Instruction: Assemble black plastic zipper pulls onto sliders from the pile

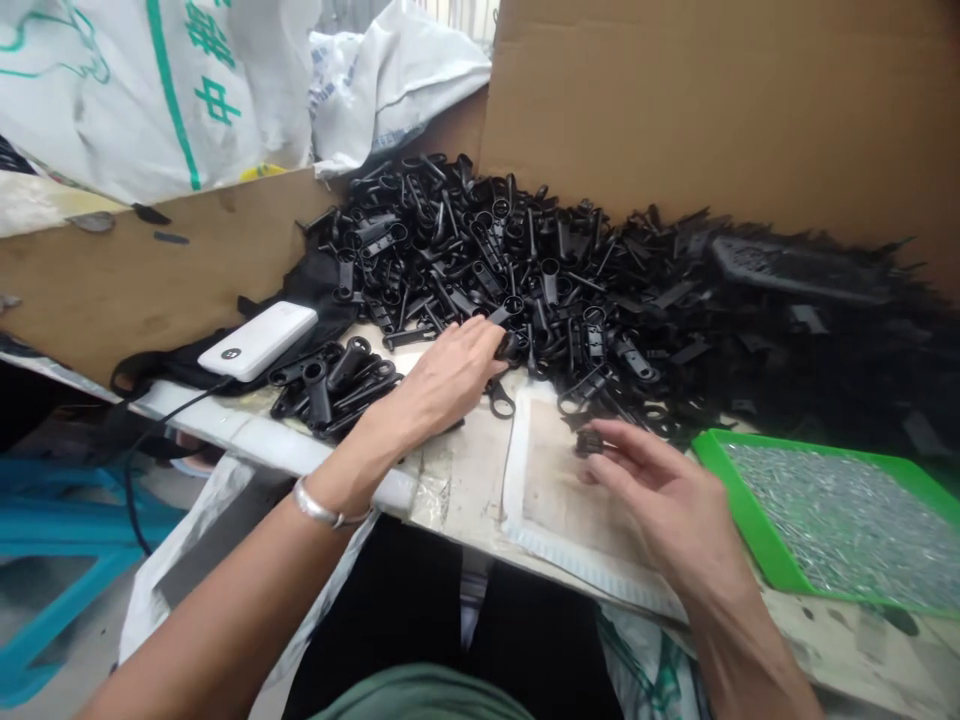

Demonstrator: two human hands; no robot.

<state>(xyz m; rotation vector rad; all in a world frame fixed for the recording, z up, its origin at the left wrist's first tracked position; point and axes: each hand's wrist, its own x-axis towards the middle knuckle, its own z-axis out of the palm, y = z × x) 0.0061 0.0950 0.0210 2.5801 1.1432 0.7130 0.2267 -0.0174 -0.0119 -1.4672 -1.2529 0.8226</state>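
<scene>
My left hand [457, 368] reaches to the near edge of a big heap of black plastic parts [480, 250], many with a ring at one end. Its fingers are bent round a black plastic part [509, 346] at the fingertips, mostly hidden by the hand. Just below the fingers, a black ring end [501, 402] shows on the table. Over a worn, pale cloth-like mat [555, 490], my right hand [664, 495] pinches a small dark piece [589, 442] between thumb and fingers; its exact kind is unclear.
A smaller pile of black ringed parts [330, 385] lies left, beside a white power bank [259, 340] with a cable. At right stands a green tray [757, 530] of small metal pins. Cardboard walls [720, 110] rise behind; a dark mesh basket [802, 268] rests on the heap.
</scene>
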